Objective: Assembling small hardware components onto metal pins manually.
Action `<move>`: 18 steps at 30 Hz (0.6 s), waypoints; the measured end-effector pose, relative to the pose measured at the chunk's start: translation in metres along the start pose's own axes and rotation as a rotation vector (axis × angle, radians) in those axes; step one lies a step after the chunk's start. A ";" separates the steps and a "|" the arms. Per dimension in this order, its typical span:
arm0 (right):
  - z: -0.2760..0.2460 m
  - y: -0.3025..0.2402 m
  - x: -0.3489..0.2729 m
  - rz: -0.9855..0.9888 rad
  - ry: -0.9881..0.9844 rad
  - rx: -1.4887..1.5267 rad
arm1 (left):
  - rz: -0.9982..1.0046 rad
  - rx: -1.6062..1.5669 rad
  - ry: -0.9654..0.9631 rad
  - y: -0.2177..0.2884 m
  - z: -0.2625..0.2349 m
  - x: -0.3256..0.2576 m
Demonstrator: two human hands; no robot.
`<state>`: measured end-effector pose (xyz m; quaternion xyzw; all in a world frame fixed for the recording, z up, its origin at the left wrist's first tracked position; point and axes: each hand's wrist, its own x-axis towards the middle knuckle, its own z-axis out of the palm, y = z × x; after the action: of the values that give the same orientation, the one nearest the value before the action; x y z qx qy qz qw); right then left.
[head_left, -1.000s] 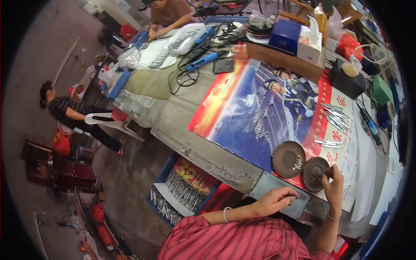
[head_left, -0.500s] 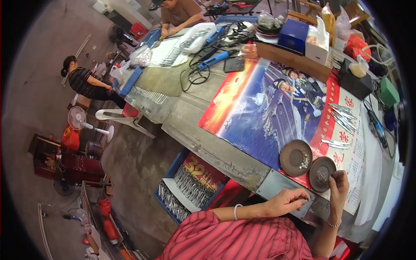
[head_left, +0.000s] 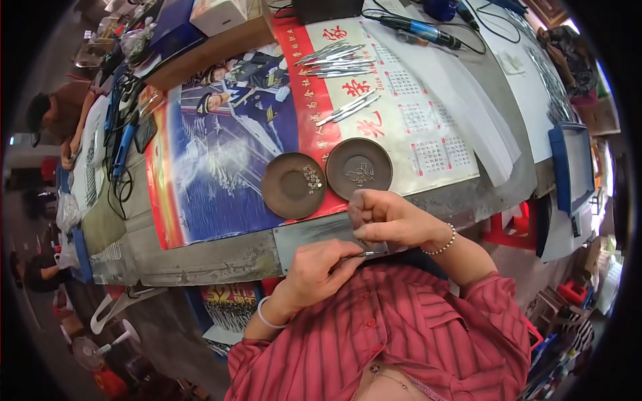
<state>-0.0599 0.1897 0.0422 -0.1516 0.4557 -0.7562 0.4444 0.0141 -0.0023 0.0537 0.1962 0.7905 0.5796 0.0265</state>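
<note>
The left hand [head_left: 321, 267] holds a thin metal tool [head_left: 364, 254], fingers closed around it. The tool's tip points at the right hand [head_left: 388, 217], which is curled into a fist just beside it; whether it grips anything cannot be told. Both hands sit at the worktop [head_left: 221, 257] edge. Two round brown dishes [head_left: 292, 185] lie just beyond, each containing small metal parts.

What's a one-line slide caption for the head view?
Both hands, left and right, work a thin metal tool at the bench edge below two brown dishes.
</note>
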 end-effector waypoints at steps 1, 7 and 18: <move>0.000 0.001 -0.001 0.001 -0.023 -0.005 | 0.022 0.004 -0.009 0.000 0.001 0.000; 0.001 -0.002 -0.005 0.034 -0.147 0.073 | 0.128 0.033 -0.002 -0.001 0.001 0.003; -0.003 -0.004 0.008 0.109 -0.390 -0.037 | -0.017 -0.054 -0.106 -0.004 -0.008 -0.005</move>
<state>-0.0685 0.1852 0.0428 -0.2783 0.3826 -0.6787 0.5617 0.0151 -0.0124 0.0513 0.2191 0.7738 0.5890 0.0787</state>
